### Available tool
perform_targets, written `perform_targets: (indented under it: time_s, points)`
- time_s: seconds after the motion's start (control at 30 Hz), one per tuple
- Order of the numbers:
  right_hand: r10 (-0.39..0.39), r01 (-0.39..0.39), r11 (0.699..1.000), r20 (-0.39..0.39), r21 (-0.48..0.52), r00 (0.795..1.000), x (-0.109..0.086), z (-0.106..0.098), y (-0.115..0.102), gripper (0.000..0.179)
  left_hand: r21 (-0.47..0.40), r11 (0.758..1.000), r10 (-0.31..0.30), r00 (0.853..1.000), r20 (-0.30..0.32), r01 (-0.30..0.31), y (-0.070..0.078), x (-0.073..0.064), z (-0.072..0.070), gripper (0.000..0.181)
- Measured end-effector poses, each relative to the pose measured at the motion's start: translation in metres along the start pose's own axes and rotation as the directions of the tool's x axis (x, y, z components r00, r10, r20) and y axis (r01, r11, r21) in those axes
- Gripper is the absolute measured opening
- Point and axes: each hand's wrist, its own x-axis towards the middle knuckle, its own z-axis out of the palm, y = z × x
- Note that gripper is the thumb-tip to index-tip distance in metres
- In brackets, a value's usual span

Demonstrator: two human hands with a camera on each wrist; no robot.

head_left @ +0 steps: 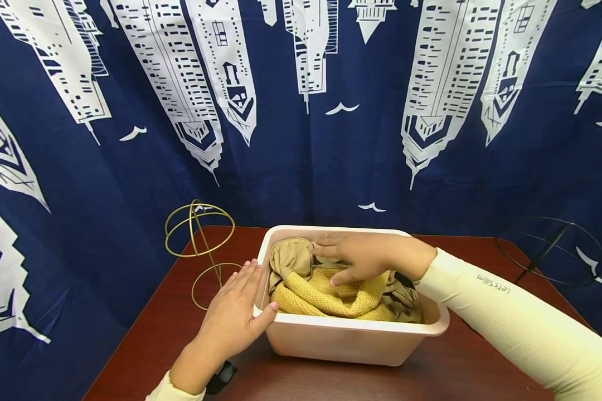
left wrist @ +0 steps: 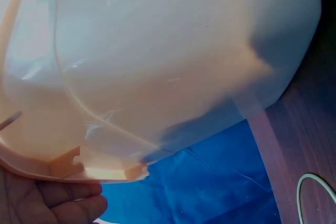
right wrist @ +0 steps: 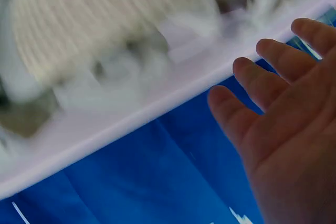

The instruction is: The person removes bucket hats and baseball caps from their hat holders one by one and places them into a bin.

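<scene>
A pale pink plastic tub [head_left: 351,337] holds a yellow knit garment [head_left: 306,295] and khaki cloth [head_left: 292,255]. My left hand [head_left: 233,312] rests at the tub's left rim with its fingers straight and its thumb spread along the front corner. In the left wrist view its fingers [left wrist: 76,203] lie against the outside of the rim, beside the tub's smooth wall [left wrist: 157,40]. Over the clothes reaches my right hand [head_left: 368,256], fingers extended and holding nothing. The right wrist view shows its spread fingers [right wrist: 262,82] near the tub's rim [right wrist: 131,116]; the clothes there are blurred.
The tub stands on a dark red wooden table [head_left: 150,340]. A gold wire stand [head_left: 200,239] is left of the tub, and a black wire stand [head_left: 544,253] is at the right, beyond my sleeve. A blue curtain [head_left: 301,167] with white building prints hangs behind.
</scene>
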Motion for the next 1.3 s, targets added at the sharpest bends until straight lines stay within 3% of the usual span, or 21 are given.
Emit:
perform_targets:
  time_s: [0.13,0.27,0.5,0.7,0.9,1.03,1.17,1.3]
  points:
    - [-0.023,0.025,1.000,-0.095,0.016,0.995,-0.003,-0.012,-0.004,0.081,0.001,1.000,0.008,1.000,0.006,-0.008,-0.001,0.001,0.000,0.072]
    - [-0.051,0.048,0.998,-0.090,-0.037,0.995,0.015,-0.008,-0.011,0.088,0.002,1.000,0.006,1.000,0.008,-0.006,-0.003,0.000,0.000,0.073]
    - [-0.089,0.087,0.989,-0.006,-0.116,0.996,0.051,0.024,-0.020,0.094,-0.008,1.000,-0.008,1.000,0.021,0.009,-0.004,-0.005,0.000,0.073]
    - [-0.146,0.139,0.972,-0.024,-0.188,0.989,0.064,0.058,-0.005,0.091,-0.014,1.000,-0.010,1.000,0.004,0.010,-0.004,-0.005,0.001,0.073]
    - [-0.135,0.138,0.952,0.030,-0.272,0.990,0.075,0.076,0.005,0.087,-0.017,1.000,-0.018,1.000,-0.011,0.017,-0.004,-0.002,0.004,0.072]
    - [-0.114,0.118,0.961,0.028,-0.251,0.993,0.074,0.068,0.004,0.086,-0.021,0.999,-0.026,1.000,0.002,0.026,-0.006,-0.001,0.005,0.073]
    - [-0.068,0.070,0.980,0.020,-0.184,0.997,0.063,0.042,-0.005,0.085,-0.027,0.999,-0.024,1.000,0.017,0.024,-0.006,-0.001,0.005,0.074]
    - [-0.007,-0.003,0.993,-0.092,-0.114,0.996,0.040,0.002,-0.016,0.084,-0.057,0.998,-0.036,0.999,0.016,0.037,-0.006,-0.003,0.003,0.074]
